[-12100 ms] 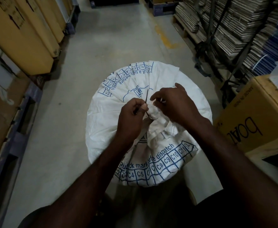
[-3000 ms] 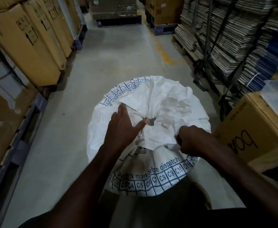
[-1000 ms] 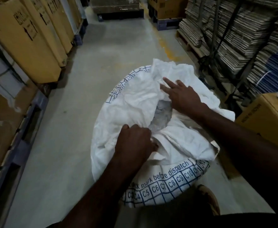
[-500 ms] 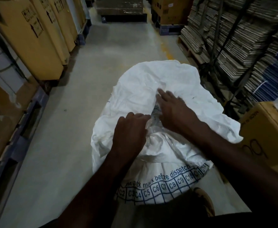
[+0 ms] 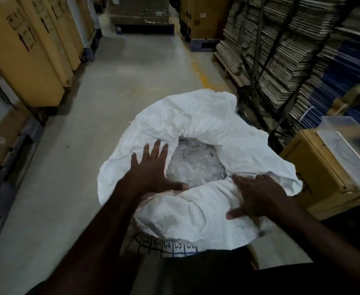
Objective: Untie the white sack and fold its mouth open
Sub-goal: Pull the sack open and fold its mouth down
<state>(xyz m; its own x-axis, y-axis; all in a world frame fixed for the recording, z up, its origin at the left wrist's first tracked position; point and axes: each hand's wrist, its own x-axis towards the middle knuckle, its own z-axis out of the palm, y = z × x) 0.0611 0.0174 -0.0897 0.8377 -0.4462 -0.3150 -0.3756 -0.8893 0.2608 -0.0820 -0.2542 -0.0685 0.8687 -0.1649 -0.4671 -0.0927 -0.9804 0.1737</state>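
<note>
The white sack [image 5: 228, 128] stands on the floor right in front of me. Its mouth is untied and spread wide, with the rim rolled outward all around. Clear plastic packets [image 5: 194, 165] show inside the opening. My left hand [image 5: 151, 169] lies flat with fingers spread on the left side of the rim, its thumb at the near edge. My right hand [image 5: 258, 196] presses flat on the near rolled rim at the right, fingers spread. Blue printed grid letters [image 5: 166, 244] show on the sack's near wall below the fold.
Tall tan cartons [image 5: 23, 52] line the left of the aisle. Stacks of flat cardboard [image 5: 281, 50] on a pallet fill the right. A tan box [image 5: 324, 171] with a clear tray [image 5: 349, 150] on it stands close at the right. Grey concrete floor [image 5: 132, 71] runs ahead.
The sack's mouth has gone from nearly closed folds to a wide opening with the rim turned out. My left hand moved to the left rim, my right hand came down to the near rim.
</note>
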